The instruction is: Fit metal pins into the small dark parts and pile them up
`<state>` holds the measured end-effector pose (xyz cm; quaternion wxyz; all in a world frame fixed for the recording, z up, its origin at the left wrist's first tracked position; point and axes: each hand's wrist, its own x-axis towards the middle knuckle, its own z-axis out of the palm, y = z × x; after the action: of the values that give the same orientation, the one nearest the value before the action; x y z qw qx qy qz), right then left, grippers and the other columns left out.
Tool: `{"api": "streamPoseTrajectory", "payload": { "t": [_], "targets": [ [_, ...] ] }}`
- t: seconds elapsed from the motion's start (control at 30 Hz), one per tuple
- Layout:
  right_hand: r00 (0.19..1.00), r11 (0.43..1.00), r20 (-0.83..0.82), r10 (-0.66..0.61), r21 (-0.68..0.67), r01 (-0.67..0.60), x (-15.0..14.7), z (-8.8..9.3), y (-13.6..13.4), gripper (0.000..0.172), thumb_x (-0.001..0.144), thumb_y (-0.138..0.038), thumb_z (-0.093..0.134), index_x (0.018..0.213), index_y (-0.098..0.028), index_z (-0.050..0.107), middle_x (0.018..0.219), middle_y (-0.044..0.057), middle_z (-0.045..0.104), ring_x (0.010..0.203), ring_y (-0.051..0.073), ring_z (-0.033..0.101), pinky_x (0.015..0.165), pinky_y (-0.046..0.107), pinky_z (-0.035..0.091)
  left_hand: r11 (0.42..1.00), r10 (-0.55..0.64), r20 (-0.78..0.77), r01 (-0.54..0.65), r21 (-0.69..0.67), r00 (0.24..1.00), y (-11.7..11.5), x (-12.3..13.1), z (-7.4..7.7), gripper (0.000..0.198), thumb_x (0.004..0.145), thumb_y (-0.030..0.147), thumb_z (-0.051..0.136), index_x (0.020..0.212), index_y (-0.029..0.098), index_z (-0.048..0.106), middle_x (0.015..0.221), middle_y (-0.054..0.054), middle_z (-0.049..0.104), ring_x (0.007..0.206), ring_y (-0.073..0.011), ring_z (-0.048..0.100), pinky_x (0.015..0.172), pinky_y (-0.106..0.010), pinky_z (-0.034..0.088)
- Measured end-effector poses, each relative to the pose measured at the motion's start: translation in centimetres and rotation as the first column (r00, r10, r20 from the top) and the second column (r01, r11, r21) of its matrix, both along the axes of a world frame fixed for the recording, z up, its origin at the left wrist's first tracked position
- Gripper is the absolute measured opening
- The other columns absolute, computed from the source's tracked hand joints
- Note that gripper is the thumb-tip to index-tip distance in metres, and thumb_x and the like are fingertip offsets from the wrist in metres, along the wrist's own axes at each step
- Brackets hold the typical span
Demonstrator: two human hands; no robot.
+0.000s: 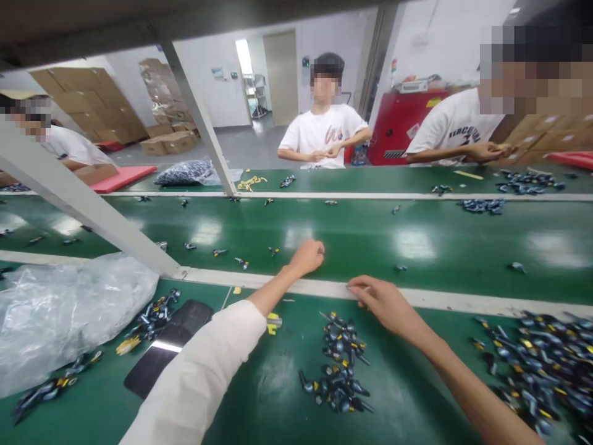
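Left hand [306, 258] is curled into a loose fist just beyond a white rail [417, 298], over a wide green belt [370, 247]. Right hand [382, 307] rests at that rail, its fingertips [357, 285] pinching a tiny pale bit [351, 287], too small to identify. Nearest the viewer is a green counter [259, 395], crossed by the left arm's white sleeve [199, 371]. Two people in white T-shirts, one [324, 133] and another [454, 127], stand beyond the belt. A large clear plastic bag [60, 315] lies at the counter's left, beside a black phone [162, 346]. Heaps of black-and-yellow parts sit on the counter: the biggest heap [537, 371] lies at the right, and a narrower heap [340, 361] lies just below the right hand. Single parts [241, 262] are scattered across the belt, just beyond both hands.
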<state>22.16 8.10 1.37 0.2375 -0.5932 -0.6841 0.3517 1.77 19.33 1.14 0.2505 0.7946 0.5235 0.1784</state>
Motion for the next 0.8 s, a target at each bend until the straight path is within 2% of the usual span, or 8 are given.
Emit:
{"api": "streamPoseTrajectory", "payload": {
  "t": [0.07, 0.13, 0.23, 0.33, 0.4, 0.53, 0.7, 0.8],
  "targets": [
    [0.988, 0.995, -0.153, -0.011, -0.095, -0.003, -0.2, -0.3, -3.5, 0.039, 0.100, -0.048, 0.052, 0.106, -0.014, 0.071, 0.067, 0.003, 0.071, 0.061, 0.019, 0.069, 0.059, 0.031, 0.055, 0.996, -0.090, 0.024, 0.091, -0.011, 0.996, -3.3, -0.7, 0.3, 0.024, 0.097, 0.030, 0.064, 0.115, 0.015, 0.067, 0.117, -0.009, 0.069, 0.103, -0.0224, 0.068, 0.091, -0.043, 0.057],
    [0.960, 0.985, -0.272, -0.058, -0.174, 0.010, -0.1, -0.6, -6.0, 0.049, 0.099, -0.054, 0.050, 0.104, -0.011, 0.072, 0.062, 0.003, 0.069, 0.057, 0.018, 0.066, 0.058, 0.031, 0.054, 0.985, -0.171, 0.066, 0.173, -0.021, 0.983, -7.5, -1.6, 0.8, 0.010, 0.093, 0.021, 0.066, 0.096, 0.016, 0.074, 0.098, -0.006, 0.073, 0.093, -0.0202, 0.068, 0.089, -0.035, 0.054],
    [0.908, 0.966, -0.402, -0.117, -0.260, 0.009, 0.0, -0.7, -7.8, 0.049, 0.091, -0.056, 0.063, 0.108, -0.012, 0.075, 0.072, 0.006, 0.074, 0.067, 0.019, 0.069, 0.069, 0.033, 0.057, 0.968, -0.240, 0.135, 0.248, -0.041, 0.961, -13.5, -2.6, 1.1, 0.014, 0.092, 0.016, 0.064, 0.097, 0.019, 0.077, 0.087, -0.002, 0.074, 0.079, -0.0168, 0.068, 0.075, -0.027, 0.053],
    [0.798, 0.939, -0.566, -0.207, -0.345, -0.002, -0.3, -0.1, -8.3, 0.049, 0.076, -0.048, 0.084, 0.113, -0.017, 0.074, 0.094, 0.009, 0.079, 0.092, 0.024, 0.073, 0.085, 0.036, 0.057, 0.956, -0.276, 0.197, 0.289, -0.044, 0.941, -17.1, -3.0, 0.8, 0.014, 0.092, 0.015, 0.066, 0.094, 0.020, 0.078, 0.089, -0.002, 0.076, 0.082, -0.0170, 0.070, 0.078, -0.027, 0.053],
    [0.724, 0.927, -0.642, -0.251, -0.375, -0.011, -0.7, 0.6, -8.4, 0.045, 0.075, -0.043, 0.087, 0.111, -0.020, 0.074, 0.100, 0.009, 0.079, 0.100, 0.024, 0.072, 0.092, 0.036, 0.055, 0.961, -0.258, 0.254, 0.274, -0.028, 0.932, -18.1, -2.9, 0.7, 0.013, 0.092, 0.017, 0.067, 0.096, 0.021, 0.079, 0.098, -0.004, 0.077, 0.091, -0.0176, 0.070, 0.084, -0.028, 0.054],
    [0.669, 0.926, -0.711, -0.217, -0.366, -0.088, -1.7, 1.8, -8.8, 0.032, 0.080, -0.040, 0.084, 0.104, -0.020, 0.077, 0.088, 0.006, 0.078, 0.081, 0.019, 0.070, 0.082, 0.033, 0.057, 0.999, -0.040, 0.501, 0.044, 0.004, 0.865, -18.7, -2.6, 1.7, 0.022, 0.093, 0.019, 0.066, 0.114, 0.019, 0.074, 0.104, -0.007, 0.074, 0.083, -0.0152, 0.070, 0.075, -0.026, 0.058],
    [0.571, 0.933, -0.790, -0.222, -0.343, -0.112, -3.0, 1.3, -9.7, 0.027, 0.079, -0.033, 0.086, 0.103, -0.023, 0.081, 0.084, 0.003, 0.076, 0.075, 0.015, 0.066, 0.075, 0.029, 0.054, 0.989, -0.115, 0.650, 0.024, 0.146, 0.751, -19.7, -2.1, 2.4, 0.022, 0.091, 0.012, 0.068, 0.110, 0.020, 0.076, 0.106, -0.007, 0.078, 0.097, -0.0176, 0.073, 0.091, -0.030, 0.059],
    [0.542, 0.931, -0.809, -0.228, -0.343, -0.121, -3.4, 0.3, -10.2, 0.024, 0.083, -0.032, 0.083, 0.106, -0.027, 0.081, 0.073, -0.001, 0.073, 0.069, 0.013, 0.064, 0.070, 0.026, 0.050, 0.998, 0.028, 0.735, -0.057, 0.015, 0.677, -20.2, -1.8, 1.8, 0.033, 0.089, 0.013, 0.071, 0.121, 0.022, 0.071, 0.108, -0.006, 0.079, 0.091, -0.0166, 0.076, 0.085, -0.028, 0.063]
  ]
}}
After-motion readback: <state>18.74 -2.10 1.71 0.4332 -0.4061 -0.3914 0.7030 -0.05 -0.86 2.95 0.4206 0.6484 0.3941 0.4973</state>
